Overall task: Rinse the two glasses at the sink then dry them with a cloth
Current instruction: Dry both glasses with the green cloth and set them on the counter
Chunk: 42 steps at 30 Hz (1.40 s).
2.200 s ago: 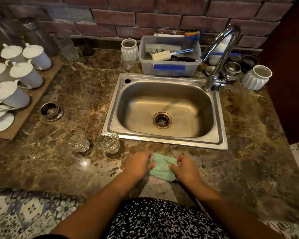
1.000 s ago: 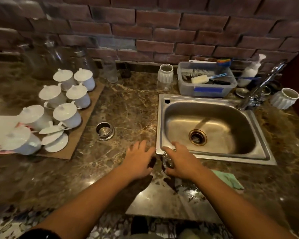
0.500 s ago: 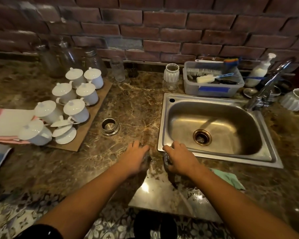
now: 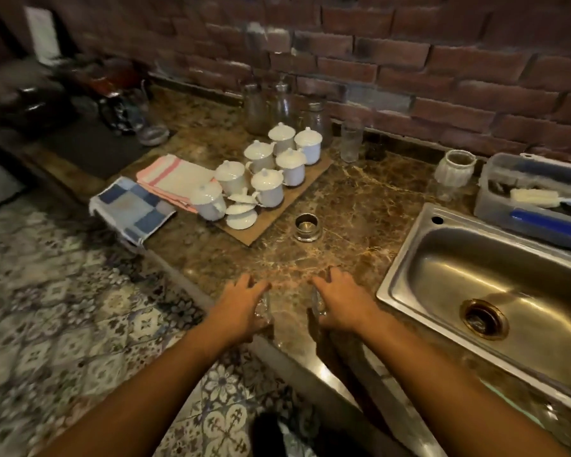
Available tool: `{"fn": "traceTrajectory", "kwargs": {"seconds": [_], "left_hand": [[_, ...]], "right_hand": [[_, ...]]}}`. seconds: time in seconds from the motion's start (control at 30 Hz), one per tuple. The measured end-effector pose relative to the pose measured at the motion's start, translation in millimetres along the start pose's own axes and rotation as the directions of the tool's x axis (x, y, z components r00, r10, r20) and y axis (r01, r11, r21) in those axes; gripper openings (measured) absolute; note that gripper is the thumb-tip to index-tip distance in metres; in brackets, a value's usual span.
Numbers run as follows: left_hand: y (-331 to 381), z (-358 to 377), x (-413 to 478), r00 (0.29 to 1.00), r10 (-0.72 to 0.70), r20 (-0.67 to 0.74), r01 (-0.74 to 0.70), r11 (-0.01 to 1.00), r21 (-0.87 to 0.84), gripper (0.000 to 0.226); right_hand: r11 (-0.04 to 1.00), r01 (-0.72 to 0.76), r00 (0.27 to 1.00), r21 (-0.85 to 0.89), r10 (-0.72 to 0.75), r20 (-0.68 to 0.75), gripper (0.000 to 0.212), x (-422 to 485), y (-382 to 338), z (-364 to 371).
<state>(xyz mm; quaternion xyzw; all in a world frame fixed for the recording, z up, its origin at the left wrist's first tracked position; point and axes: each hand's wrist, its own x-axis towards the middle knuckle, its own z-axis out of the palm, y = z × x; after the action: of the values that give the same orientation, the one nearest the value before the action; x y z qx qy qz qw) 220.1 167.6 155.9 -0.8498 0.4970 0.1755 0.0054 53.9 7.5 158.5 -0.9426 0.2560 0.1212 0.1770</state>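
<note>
The brown marble table (image 4: pixel 360 206) fills the view, with the steel sink (image 4: pixel 406 275) let into it at 3 o'clock from the hands, its basin dry as far as I can see. At 11 o'clock a board (image 4: pixel 279 216) carries lidded white cups (image 4: pixel 267 188), and beyond it, at 10 o'clock, lie a pink-striped towel (image 4: pixel 172 176) and a blue checked cloth (image 4: pixel 132 209). A plastic tub (image 4: pixel 524 212) of brushes sits behind the sink at 2 o'clock. Close to the near table edge, the left hand (image 4: pixel 241 306) curls its fingers down over the left glass (image 4: pixel 263 313), and the right hand (image 4: pixel 345 303) grips the right glass (image 4: pixel 317 305) the same way, from above. Both glasses are mostly hidden under the palms; they look upright, but whether they rest on the table or are lifted clear I cannot tell. The two glasses sit near each other, apart, between the hands. The rinse seems not yet begun. The sink lies straight off toward 3 o'clock, so the right hand is nearer and would likely lead, the left crossing further.
</note>
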Motion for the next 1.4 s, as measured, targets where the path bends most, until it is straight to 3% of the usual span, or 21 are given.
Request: {"fn": "traceTrajectory", "kwargs": {"seconds": [0.23, 0.43, 0.7, 0.9, 1.13, 1.4], "left_hand": [[-87, -10, -70, 0.968, -0.233, -0.093, 0.224, 0.970, -0.095, 0.070], [-154, -8, -99, 0.962, -0.263, -0.076, 0.250, 0.957, -0.150, 0.065], [-279, -29, -112, 0.972, -0.172, -0.163, 0.133, 0.965, -0.227, 0.066], [-340, -50, -110, 0.983, -0.129, -0.133, 0.096, 0.969, -0.229, 0.062], [-381, -72, -83, 0.994, -0.063, -0.084, 0.046, 0.981, -0.189, 0.065], [-385, -88, -25, 0.997, 0.056, -0.051, -0.062, 0.988, -0.141, 0.067]], "right_hand": [[0.967, 0.245, 0.970, -0.077, -0.244, 0.024, 0.078, 37, -102, -2], [0.945, 0.289, 0.957, -0.154, -0.286, 0.042, 0.073, 64, -180, 7], [0.966, 0.197, 0.979, -0.166, -0.185, 0.086, 0.080, 110, -306, 30], [0.979, 0.147, 0.989, -0.137, -0.142, 0.045, 0.086, 132, -369, 38], [0.983, 0.103, 0.994, -0.149, -0.096, 0.055, 0.084, 159, -392, 31], [0.997, 0.025, 1.000, -0.071, -0.025, 0.004, 0.077, 198, -367, 20]]}}
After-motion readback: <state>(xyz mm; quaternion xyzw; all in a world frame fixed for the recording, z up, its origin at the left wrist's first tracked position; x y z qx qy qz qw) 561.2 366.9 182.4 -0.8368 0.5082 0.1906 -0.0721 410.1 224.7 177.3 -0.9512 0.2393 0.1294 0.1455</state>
